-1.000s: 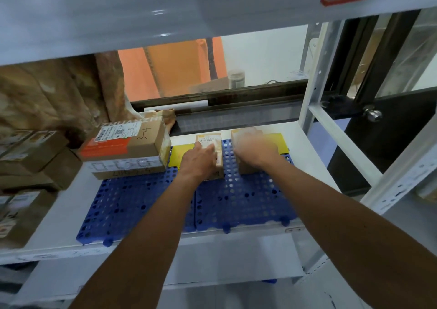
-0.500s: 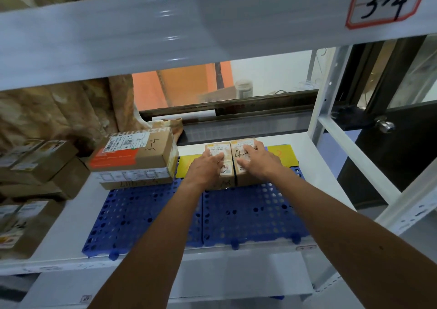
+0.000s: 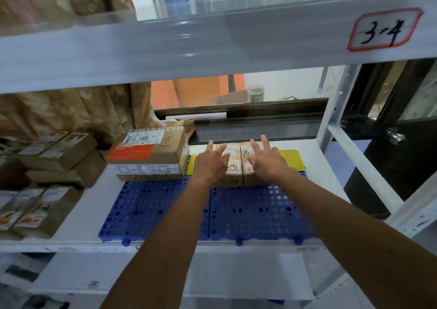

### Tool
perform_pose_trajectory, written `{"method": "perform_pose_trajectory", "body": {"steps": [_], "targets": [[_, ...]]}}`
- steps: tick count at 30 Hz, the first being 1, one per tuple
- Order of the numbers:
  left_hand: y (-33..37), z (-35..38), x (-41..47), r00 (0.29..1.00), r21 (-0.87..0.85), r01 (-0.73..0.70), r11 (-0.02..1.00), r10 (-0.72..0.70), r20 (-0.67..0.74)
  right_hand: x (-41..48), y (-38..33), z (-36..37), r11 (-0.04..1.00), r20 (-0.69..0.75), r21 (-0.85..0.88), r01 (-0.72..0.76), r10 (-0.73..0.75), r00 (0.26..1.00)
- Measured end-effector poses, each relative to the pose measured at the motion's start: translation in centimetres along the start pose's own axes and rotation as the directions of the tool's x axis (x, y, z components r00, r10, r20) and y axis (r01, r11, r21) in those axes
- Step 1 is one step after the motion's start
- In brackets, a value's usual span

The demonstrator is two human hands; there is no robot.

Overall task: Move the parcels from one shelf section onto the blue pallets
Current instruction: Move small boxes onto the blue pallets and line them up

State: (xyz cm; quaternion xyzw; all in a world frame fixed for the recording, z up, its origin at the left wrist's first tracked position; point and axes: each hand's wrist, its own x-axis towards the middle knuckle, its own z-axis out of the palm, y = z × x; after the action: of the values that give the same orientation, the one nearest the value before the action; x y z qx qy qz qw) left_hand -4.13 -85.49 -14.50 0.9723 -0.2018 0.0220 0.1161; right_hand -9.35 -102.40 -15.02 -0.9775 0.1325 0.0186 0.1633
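Observation:
Two small brown parcels stand side by side at the back of the blue pallets: the left parcel and the right parcel. My left hand hovers over the left one with fingers spread, and my right hand hovers over the right one, also spread. Neither hand grips anything. A larger cardboard parcel marked 3-4 lies on a white-taped box at the back left of the pallets.
Several more brown parcels are stacked on the white shelf at the left. A yellow sheet lies under the small parcels. The upper shelf beam carries a 3-4 label. A white upright and a dark door stand at right.
Both hands have let go of the two small parcels and lifted off with fingers spread. The parcels now stand together on the pallet. The camera has tilted up.

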Motion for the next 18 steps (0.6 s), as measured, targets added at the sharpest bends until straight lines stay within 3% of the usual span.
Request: {"method": "perform_pose_trajectory", "body": {"steps": [8,13,18], "targets": [[-1.7,-6.6,-4.5,0.994,0.188,-0.038,0.981,0.057,-0.093,-1.7,-1.5,-4.2,0.991,0.005,-0.083,0.106,-0.106,0.994],[-5.6,-11.7,-9.1,0.997,0.222,0.041,0.974,-0.027,-0.066,-2.2,-6.6,-6.4,0.95,0.017,-0.122,0.286,-0.286,0.958],[-12.6,-16.6,-14.3,0.976,0.193,0.184,0.964,-0.155,-0.153,-3.9,-14.3,-7.9,0.882,0.028,-0.189,0.433,-0.435,0.9]]}}
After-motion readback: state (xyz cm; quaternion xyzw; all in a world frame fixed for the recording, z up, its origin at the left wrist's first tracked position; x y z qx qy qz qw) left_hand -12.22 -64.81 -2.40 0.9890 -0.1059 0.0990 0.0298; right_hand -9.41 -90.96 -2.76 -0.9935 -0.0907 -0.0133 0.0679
